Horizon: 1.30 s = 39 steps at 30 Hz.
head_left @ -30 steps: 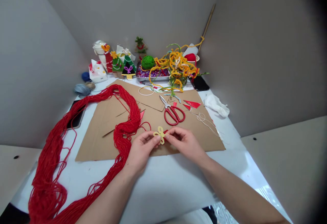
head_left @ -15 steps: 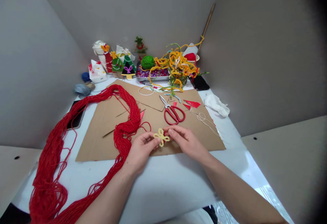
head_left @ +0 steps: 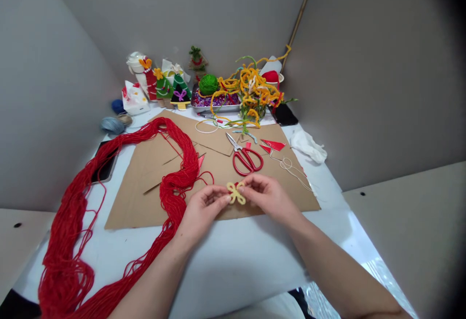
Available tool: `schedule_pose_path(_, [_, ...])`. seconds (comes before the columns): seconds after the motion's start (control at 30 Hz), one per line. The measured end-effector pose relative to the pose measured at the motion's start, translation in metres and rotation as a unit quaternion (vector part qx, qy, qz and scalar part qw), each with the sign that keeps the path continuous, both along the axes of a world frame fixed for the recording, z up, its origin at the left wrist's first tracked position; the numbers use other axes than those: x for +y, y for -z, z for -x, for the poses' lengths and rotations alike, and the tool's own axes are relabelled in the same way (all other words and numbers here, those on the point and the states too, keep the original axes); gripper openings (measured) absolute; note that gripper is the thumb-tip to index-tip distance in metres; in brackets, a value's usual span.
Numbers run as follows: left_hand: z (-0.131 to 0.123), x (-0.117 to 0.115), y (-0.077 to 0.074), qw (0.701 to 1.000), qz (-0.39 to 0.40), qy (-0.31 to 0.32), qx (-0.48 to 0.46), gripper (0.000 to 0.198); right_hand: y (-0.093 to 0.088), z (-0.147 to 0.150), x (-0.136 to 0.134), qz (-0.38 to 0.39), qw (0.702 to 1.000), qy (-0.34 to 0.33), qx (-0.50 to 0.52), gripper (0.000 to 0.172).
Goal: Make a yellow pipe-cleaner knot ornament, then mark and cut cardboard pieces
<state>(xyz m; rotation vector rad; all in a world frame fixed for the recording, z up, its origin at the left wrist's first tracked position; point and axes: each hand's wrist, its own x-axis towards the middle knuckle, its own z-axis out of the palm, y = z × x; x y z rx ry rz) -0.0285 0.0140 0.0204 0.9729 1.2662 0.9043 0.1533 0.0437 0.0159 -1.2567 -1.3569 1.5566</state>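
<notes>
A small pale-yellow looped bow (head_left: 236, 193) made of fuzzy wire is pinched between both my hands, just above the near edge of the brown cardboard sheet (head_left: 153, 178). My left hand (head_left: 201, 209) grips its left side with thumb and fingertips. My right hand (head_left: 267, 195) pinches its right side, fingers curled. A little red piece shows behind the bow. Red-handled scissors (head_left: 245, 156) lie on the cardboard just beyond my right hand.
A thick hank of red yarn (head_left: 109, 193) runs from the cardboard down the left of the white table. At the back stand felt tree ornaments (head_left: 171, 88), a metal tray of beads (head_left: 214, 101), tangled orange and green fuzzy wire (head_left: 251, 91), yarn balls (head_left: 112, 125) and a white cloth (head_left: 308, 145).
The bow and both hands have shifted slightly right and away from me. My right fingers have closed again on the bow's right side.
</notes>
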Motion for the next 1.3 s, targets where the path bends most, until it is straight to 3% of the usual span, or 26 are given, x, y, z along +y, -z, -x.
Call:
schedule_pose_path(0.1, [0.006,0.003,0.002,0.990,-0.095,-0.070,0.080,0.025,-0.003,-0.007,0.007,-0.017,0.995,0.098,0.005,0.026])
schedule_pose_path(0.17, [0.007,0.003,0.006,0.967,-0.167,-0.075,0.177,0.018,-0.006,-0.010,0.010,-0.012,0.993,0.116,0.005,0.026])
schedule_pose_path(0.27, [0.003,0.001,0.014,0.915,-0.256,-0.013,0.312,0.015,-0.008,-0.009,0.011,0.007,0.997,0.082,-0.004,0.028])
schedule_pose_path(0.37, [-0.005,-0.002,0.022,0.869,-0.290,0.030,0.399,0.020,-0.006,-0.006,0.009,0.025,0.999,0.031,-0.016,0.027])
schedule_pose_path(0.5, [-0.013,-0.004,0.025,0.849,-0.291,0.035,0.441,0.022,-0.004,-0.003,0.008,0.042,0.999,-0.024,-0.001,0.025])
schedule_pose_path(0.6, [-0.013,-0.006,0.024,0.865,-0.291,0.029,0.407,0.009,-0.005,-0.003,0.008,0.044,0.999,-0.029,0.007,0.026])
schedule_pose_path(0.67, [-0.011,-0.007,0.022,0.895,-0.269,0.023,0.354,0.002,-0.007,-0.005,0.008,0.035,0.999,-0.027,0.013,0.026])
schedule_pose_path(0.77, [-0.010,-0.007,0.019,0.966,-0.162,-0.029,0.197,0.008,-0.010,-0.007,0.005,0.018,0.998,-0.038,0.050,0.025])
schedule_pose_path(0.83, [-0.012,-0.006,0.016,0.994,-0.067,-0.068,0.053,0.021,-0.010,-0.006,0.003,0.012,0.996,-0.057,0.065,0.025])
schedule_pose_path(0.9, [-0.014,-0.005,0.014,0.995,0.000,-0.082,-0.058,0.030,-0.008,-0.003,0.001,-0.004,0.996,-0.076,0.048,0.025])
schedule_pose_path(0.97, [-0.016,-0.004,0.013,0.990,0.028,-0.083,-0.106,0.033,-0.004,0.000,0.000,-0.045,0.996,-0.076,0.004,0.024])
schedule_pose_path(1.13, [-0.020,-0.005,0.015,0.990,0.030,-0.077,-0.113,0.038,0.004,0.004,-0.001,-0.170,0.978,-0.040,-0.118,0.021])
schedule_pose_path(1.3, [-0.020,-0.004,0.013,0.992,0.021,-0.050,-0.113,0.038,0.005,0.003,0.000,-0.221,0.960,-0.039,-0.170,0.017])
